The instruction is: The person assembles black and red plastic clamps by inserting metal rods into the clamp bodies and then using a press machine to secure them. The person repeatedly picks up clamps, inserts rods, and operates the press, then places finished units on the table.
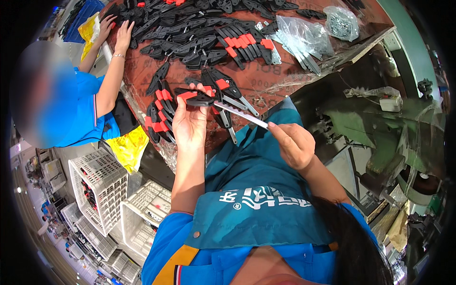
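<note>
My left hand (189,122) grips a black plastic handle with a red end piece (194,97), held level above the table's near edge. My right hand (295,142) pinches the end of a thin silver metal blade (240,115) whose far tip reaches the handle. Just beyond lie several finished black-and-red tools with metal blades (229,90) on the brown table (266,80). A teal apron (251,190) covers my lap below both hands.
Heaps of black handles (185,40) and red-tipped ones (244,42) fill the table. Clear bags of metal parts (304,35) lie at the back right. A co-worker in blue (80,114) reaches onto the table at left. White crates (99,185) stand below; a green machine (380,137) is on the right.
</note>
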The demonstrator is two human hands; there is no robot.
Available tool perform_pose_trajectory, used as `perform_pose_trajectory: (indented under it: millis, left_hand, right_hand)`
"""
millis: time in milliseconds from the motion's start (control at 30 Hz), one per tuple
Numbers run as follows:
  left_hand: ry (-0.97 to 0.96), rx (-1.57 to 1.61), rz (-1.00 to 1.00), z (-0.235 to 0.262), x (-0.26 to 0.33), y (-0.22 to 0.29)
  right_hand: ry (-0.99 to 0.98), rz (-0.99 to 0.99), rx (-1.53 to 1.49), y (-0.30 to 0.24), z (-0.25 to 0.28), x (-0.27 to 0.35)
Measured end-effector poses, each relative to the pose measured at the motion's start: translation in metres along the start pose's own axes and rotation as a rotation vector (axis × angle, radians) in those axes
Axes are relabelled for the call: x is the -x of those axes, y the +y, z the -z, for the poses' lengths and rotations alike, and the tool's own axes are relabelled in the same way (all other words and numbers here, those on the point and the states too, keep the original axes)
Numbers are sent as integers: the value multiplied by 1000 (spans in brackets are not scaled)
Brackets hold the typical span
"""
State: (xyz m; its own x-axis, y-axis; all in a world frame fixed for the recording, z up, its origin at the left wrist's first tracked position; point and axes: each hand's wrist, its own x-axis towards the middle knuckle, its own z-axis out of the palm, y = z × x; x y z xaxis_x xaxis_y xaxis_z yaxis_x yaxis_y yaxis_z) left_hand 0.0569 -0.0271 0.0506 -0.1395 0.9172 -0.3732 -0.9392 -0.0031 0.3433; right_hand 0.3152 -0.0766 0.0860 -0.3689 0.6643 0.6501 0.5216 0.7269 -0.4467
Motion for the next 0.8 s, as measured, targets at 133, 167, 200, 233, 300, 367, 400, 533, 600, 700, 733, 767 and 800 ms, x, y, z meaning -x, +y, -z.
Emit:
perform_pose_trajectory:
  millis: [133, 167, 200, 233, 300, 367, 400, 533, 600, 700, 733, 767, 800]
  left_hand:
    - [-41, -198, -141, -3, 5, 0]
    - [-55, -226, -168, -3, 5, 0]
    - [-55, -208, -144, -4, 6, -1]
    - [-56, -191, -119, -5, 7, -2]
    - [-95, -175, -64, -8, 12, -9]
    - [-171, -179, -3, -12, 21, -21]
    - [-198, -161, 27, -10, 19, -22]
    - [-175, -120, 10, -12, 21, -19]
    - [-254, -206, -41, -15, 22, -17]
    - [-313, -253, -65, -15, 21, -12]
    - [-318, -256, -63, -15, 21, -11]
    - [-323, -260, -62, -15, 21, -10]
    - [-350, -228, -40, -12, 21, -8]
  right_hand:
    - [-12, 26, -9, -1, 1, -3]
    - [-6, 27, -14, -2, -1, -2]
    - [5, 38, -18, -2, -2, -1]
    - [15, 48, -21, -2, -3, 0]
    - [17, 57, -38, -2, -10, 2]
    - [-1, 54, -64, -3, -21, 3]
    - [34, 64, -66, -4, -22, 2]
    - [38, -22, -95, -4, -27, -3]
    - [-11, -156, -174, -8, -30, -1]
    - [-296, -932, -825, -29, -20, -12]
    - [-382, -1161, -1373, -25, -25, -1]
    - [-445, -1194, -1514, -28, -23, 0]
    - [-434, -1206, -1632, -34, -21, 1]
